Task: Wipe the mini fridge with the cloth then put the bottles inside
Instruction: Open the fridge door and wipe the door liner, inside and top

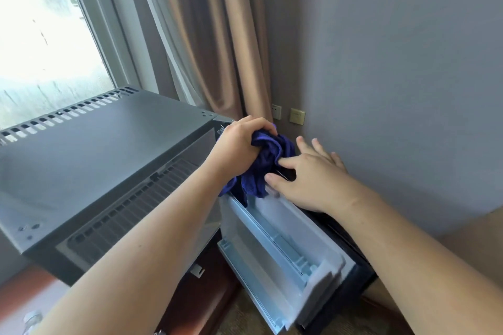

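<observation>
The dark grey mini fridge (103,144) fills the left and centre, seen from above, with its door (277,242) swung open to the right and the white inner lining showing. My left hand (239,144) grips a bunched dark blue cloth (261,171) at the top corner of the door. My right hand (307,179) rests on the door's top edge with fingers spread, thumb touching the cloth. At the bottom left corner a clear bottle cap (32,318) peeks out beside my left arm.
A grey wall (394,76) stands close behind the open door, with two wall sockets (296,116) low down. Beige curtains (217,35) hang beside a bright window (40,22). The fridge sits on a reddish wooden cabinet (217,294); carpet lies below.
</observation>
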Action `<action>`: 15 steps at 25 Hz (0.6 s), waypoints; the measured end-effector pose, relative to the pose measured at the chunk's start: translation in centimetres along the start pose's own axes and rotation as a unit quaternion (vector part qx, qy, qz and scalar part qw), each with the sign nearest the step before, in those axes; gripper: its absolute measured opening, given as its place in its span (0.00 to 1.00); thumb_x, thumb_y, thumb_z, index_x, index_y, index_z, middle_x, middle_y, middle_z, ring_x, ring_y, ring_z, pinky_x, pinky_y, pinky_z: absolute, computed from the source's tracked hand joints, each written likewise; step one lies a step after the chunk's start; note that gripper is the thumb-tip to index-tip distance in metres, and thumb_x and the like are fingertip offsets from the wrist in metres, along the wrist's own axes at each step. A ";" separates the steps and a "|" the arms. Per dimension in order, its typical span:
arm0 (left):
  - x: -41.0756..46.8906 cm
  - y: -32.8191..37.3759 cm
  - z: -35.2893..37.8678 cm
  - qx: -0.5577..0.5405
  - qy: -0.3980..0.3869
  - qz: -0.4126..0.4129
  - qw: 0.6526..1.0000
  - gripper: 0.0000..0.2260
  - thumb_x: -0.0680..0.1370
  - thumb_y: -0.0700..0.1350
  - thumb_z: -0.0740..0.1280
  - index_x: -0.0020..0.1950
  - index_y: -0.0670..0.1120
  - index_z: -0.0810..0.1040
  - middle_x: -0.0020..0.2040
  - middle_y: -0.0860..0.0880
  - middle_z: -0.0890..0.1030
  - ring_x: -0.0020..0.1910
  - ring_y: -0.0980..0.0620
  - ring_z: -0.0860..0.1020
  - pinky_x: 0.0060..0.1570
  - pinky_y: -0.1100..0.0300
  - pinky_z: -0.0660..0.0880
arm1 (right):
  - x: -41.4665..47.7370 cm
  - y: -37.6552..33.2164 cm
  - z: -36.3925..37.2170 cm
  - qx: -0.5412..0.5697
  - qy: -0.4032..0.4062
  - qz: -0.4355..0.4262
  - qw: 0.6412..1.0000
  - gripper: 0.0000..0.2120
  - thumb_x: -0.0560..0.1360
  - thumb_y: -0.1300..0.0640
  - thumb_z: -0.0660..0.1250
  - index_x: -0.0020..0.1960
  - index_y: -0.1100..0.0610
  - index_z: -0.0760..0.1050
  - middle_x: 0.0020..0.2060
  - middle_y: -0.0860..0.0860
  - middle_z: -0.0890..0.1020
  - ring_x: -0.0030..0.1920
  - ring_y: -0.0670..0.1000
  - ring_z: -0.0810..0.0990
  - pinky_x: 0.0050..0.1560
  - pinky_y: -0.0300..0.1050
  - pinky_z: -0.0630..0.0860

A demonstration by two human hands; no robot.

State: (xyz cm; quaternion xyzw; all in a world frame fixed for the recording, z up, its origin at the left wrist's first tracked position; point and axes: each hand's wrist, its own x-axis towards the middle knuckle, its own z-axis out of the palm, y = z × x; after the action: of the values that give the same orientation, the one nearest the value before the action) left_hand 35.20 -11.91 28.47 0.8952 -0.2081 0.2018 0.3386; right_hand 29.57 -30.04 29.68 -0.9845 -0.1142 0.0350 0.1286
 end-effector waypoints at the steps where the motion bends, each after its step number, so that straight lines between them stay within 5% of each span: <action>1: 0.4 -1.1 -0.4 0.002 0.006 -0.011 1.000 0.19 0.70 0.31 0.67 0.54 0.50 0.83 0.50 0.56 0.80 0.49 0.54 0.78 0.52 0.62 0.73 | 1.4 -0.8 0.4 -0.003 0.000 0.003 1.000 0.32 0.73 0.26 0.56 0.74 0.35 0.66 0.82 0.50 0.48 0.81 0.56 0.43 0.77 0.61 0.44; 8: 3.0 -5.1 -1.3 0.006 0.012 -0.042 0.999 0.19 0.70 0.34 0.65 0.51 0.55 0.83 0.51 0.53 0.82 0.49 0.52 0.79 0.51 0.61 0.73 | 7.8 -4.0 1.2 0.043 -0.053 0.021 0.997 0.28 0.70 0.23 0.57 0.63 0.34 0.77 0.82 0.45 0.51 0.81 0.58 0.45 0.78 0.63 0.48; 15: 2.9 -5.1 -1.6 -0.010 -0.007 -0.054 0.998 0.19 0.70 0.34 0.65 0.52 0.57 0.81 0.54 0.58 0.83 0.53 0.56 0.79 0.55 0.61 0.75 | 7.3 -4.2 1.6 0.012 -0.077 0.020 0.997 0.38 0.68 0.22 0.59 0.75 0.33 0.62 0.82 0.46 0.46 0.81 0.58 0.42 0.78 0.62 0.47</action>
State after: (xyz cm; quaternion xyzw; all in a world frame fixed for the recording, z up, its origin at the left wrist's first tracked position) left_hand 39.84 -8.00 28.39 0.9031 -0.1634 0.1750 0.3565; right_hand 35.59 -23.98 28.98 -0.9793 -0.1038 0.1142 0.1307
